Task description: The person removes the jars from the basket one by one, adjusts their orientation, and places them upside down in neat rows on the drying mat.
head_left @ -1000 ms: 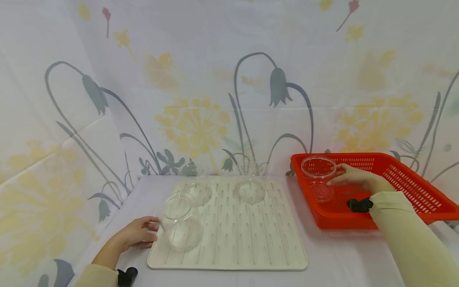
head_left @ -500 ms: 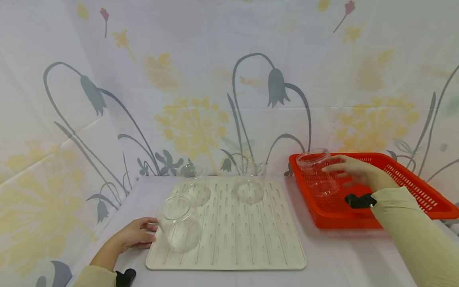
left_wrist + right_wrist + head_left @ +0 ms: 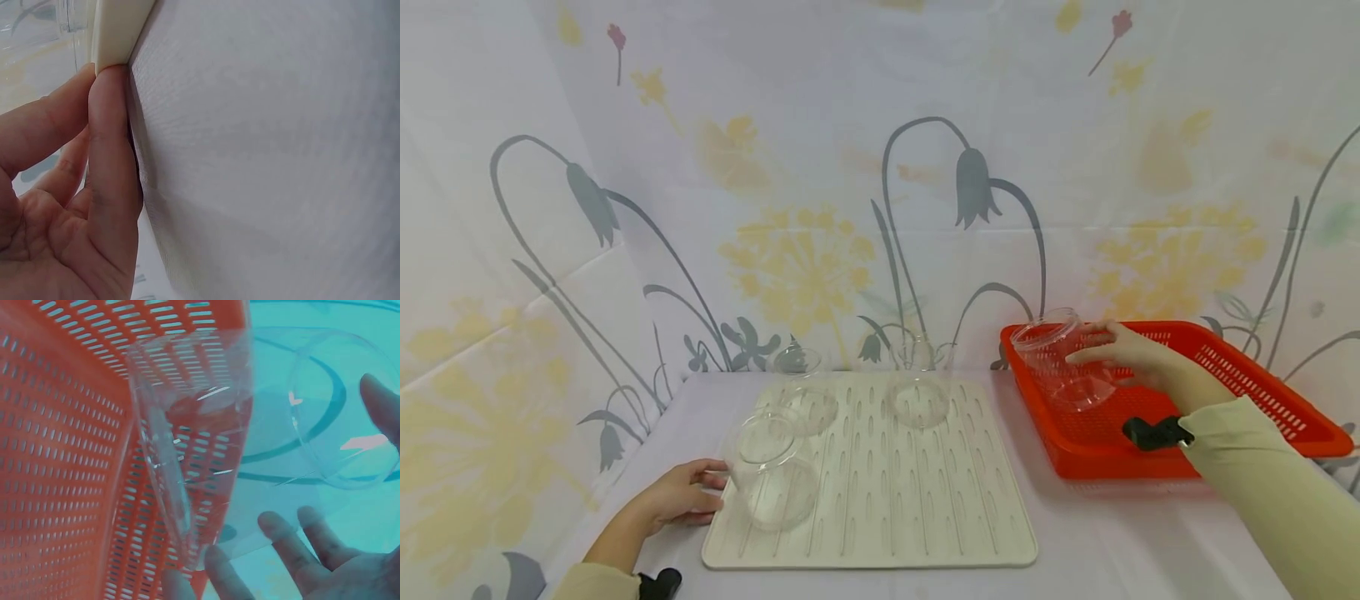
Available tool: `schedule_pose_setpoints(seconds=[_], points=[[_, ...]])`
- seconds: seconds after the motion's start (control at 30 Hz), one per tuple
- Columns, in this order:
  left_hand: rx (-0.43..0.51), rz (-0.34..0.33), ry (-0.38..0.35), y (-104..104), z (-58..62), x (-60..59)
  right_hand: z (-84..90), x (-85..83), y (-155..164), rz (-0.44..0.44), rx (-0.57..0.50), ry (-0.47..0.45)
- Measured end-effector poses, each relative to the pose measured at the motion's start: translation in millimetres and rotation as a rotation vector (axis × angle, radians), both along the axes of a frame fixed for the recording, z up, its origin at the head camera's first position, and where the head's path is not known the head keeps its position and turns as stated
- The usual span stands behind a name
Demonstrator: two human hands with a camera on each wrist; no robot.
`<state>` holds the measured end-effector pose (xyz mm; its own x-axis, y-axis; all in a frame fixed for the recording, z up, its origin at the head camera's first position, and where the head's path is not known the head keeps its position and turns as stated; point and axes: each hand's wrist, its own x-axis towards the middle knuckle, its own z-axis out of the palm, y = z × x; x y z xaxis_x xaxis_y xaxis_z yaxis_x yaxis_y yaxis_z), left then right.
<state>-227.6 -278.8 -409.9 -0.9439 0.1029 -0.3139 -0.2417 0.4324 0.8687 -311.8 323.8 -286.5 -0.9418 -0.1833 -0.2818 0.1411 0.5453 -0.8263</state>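
A clear plastic jar stands tilted over the left part of the red basket, with my right hand gripping it from the right. In the right wrist view, the thumb lies on one side of this jar and the fingers on the other. My left hand touches the left edge of the cream ribbed mat; in the left wrist view, its fairly straight fingertips rest against the mat's edge. Three more clear jars stand on the mat: one front left, one back left, one back middle.
The basket has slotted walls and sits at the right on a white cloth. A pale curtain with flower prints hangs behind and at the left. Black wrist straps show at both sleeves.
The jar in my right hand has tipped, its upper rim going left and upward while its base shifts right. My left hand stays by the mat. The head view has shifted slightly.
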Motion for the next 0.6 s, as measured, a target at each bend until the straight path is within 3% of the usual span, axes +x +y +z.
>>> schedule_pose_setpoints(seconds=[0.4,0.6], points=[[-0.019,0.038,0.057,-7.4,4.3,1.7,2.3,6.7,-6.5,-0.003,0.035,-0.004],[0.063,0.063,0.122,-10.5,12.8,4.2,2.3,10.1,-9.5,-0.017,0.072,0.055]])
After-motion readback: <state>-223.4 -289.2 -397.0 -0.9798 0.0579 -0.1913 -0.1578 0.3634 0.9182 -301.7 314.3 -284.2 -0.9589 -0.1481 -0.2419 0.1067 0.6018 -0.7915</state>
